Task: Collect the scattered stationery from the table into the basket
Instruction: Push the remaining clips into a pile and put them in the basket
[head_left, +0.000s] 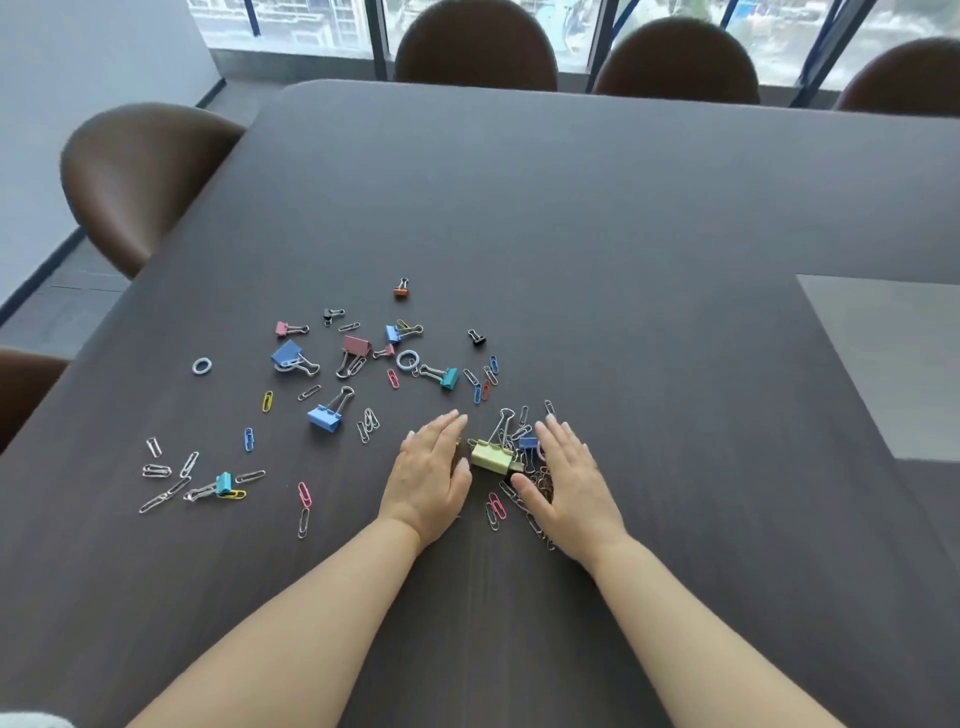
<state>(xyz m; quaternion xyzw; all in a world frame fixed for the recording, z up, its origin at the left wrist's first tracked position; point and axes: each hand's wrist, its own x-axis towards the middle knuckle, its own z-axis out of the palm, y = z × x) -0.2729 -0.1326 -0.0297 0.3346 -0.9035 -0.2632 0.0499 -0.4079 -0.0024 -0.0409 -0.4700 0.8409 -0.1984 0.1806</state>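
Note:
Binder clips and paper clips lie scattered over the dark table (623, 234). My left hand (431, 478) and my right hand (571, 483) lie flat with straight fingers on either side of a small heap, close together. Between them sits a yellow-green binder clip (491, 458) with a small blue clip (528, 442) and several paper clips (496, 506). Further left lie a blue binder clip (324, 417), another blue one (287, 356), a pink one (357, 347), a teal one (448, 378) and a small orange one (401, 291). No basket is in view.
Brown chairs (140, 176) stand at the left side and along the far edge by the windows. A pale grey panel (893, 358) sits in the table at the right. More paper clips and a small teal clip (224, 483) lie near the left front.

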